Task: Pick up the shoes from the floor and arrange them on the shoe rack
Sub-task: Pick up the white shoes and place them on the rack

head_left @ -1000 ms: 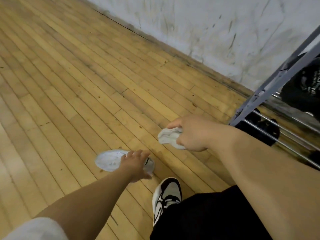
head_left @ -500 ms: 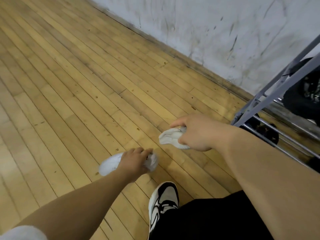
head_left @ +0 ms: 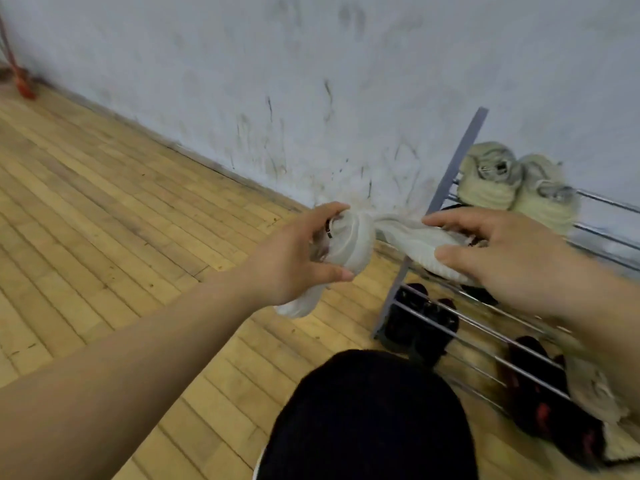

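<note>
- Nearest: a knee in dark shorts (head_left: pixel 363 420), bent toward the rack. The person seems to be low down, probably so the lower tiers are within reach.
- Both arms are stretched forward. The left hand (head_left: pixel 294 261) has thumb and curled fingers wrapped round the heel end of the first white shoe (head_left: pixel 349 244). Its toe hangs down toward the wooden floor (head_left: pixel 104 202). My guess is the collar makes the easiest one-handed handle.
- The right hand (head_left: pixel 512 261) clamps the second white shoe (head_left: pixel 415 233) across its width, thumb on the ribbed sole edge and fingers over the upper. This shoe lies roughly level.
- The two shoes meet in the middle; I cannot tell whether they touch. Both are off the floor at the left end of the shoe rack (head_left: pixel 458 161). The second one is already above the rails.
- Judgement: the carrying is about done and placing is next. The level shoe looks ready to set down, while the hanging one would need turning first.
- Further in: the low rails hold dark shoes (head_left: pixel 422 320) and a red-and-black pair (head_left: pixel 533 403).
- On the top tier, pale greenish sneakers (head_left: pixel 491 174) sit side by side near the wall.
- Pairs are kept together, so the white ones likely belong together too. The rails are thin bars, so a sole must bridge two of them or it will tip.
- Farthest: a scuffed white wall (head_left: pixel 242 64). In the left corner is something red (head_left: pixel 22 84), too blurred to name.
</note>
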Demonstrator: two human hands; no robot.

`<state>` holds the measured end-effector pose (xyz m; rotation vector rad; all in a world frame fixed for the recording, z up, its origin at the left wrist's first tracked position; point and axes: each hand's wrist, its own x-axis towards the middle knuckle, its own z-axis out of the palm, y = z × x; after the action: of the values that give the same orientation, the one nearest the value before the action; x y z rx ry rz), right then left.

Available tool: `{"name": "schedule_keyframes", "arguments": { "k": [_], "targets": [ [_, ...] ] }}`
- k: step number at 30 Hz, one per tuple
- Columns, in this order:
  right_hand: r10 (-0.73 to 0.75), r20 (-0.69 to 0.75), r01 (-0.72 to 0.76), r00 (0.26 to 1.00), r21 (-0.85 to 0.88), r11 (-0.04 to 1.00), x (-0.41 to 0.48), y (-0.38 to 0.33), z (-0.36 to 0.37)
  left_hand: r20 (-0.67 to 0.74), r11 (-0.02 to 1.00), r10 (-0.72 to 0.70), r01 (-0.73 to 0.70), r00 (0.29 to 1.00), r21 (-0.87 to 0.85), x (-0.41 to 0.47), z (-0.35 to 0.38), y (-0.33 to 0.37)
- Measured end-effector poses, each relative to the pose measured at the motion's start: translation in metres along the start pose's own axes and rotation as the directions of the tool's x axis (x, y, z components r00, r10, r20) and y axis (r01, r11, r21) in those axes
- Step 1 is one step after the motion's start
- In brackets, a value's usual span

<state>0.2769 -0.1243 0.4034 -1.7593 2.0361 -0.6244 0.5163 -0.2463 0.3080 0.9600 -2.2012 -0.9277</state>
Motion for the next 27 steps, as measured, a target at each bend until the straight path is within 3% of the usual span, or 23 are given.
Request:
{"name": "schedule_keyframes", "arguments": {
  "k": [3,6,10,15,20,27],
  "targets": [
    [0.086,0.030,-0.087,0.996,0.041,0.995,-0.048,0.042,-0.040,0.207,0.983,0.121,-0.146,0.971,0.108,0.015,0.006,0.052],
    [0.197,0.042,-0.200,0.979,0.091,0.976,-0.091,0.098,-0.030,0.428,0.940,0.190,-0.290,0.883,0.179,0.030,0.028,0.088],
    [0.306,0.090,-0.311,0.948,0.050,0.949,-0.118,0.153,0.012,0.646,0.867,0.142,-0.409,0.750,0.284,0.049,0.072,0.107],
    [0.288,0.013,-0.288,0.958,0.045,0.956,-0.118,0.185,0.045,0.716,0.878,0.083,-0.391,0.693,0.276,0.052,0.117,0.076],
    [0.307,-0.118,-0.308,0.944,0.014,0.951,-0.109,0.209,0.076,0.713,0.874,0.037,-0.368,0.701,0.317,0.078,0.119,0.069],
    [0.347,-0.214,-0.376,0.913,-0.115,0.919,-0.057,0.253,0.117,0.762,0.870,-0.004,-0.373,0.648,0.322,0.110,0.126,0.034]
  ]
}}
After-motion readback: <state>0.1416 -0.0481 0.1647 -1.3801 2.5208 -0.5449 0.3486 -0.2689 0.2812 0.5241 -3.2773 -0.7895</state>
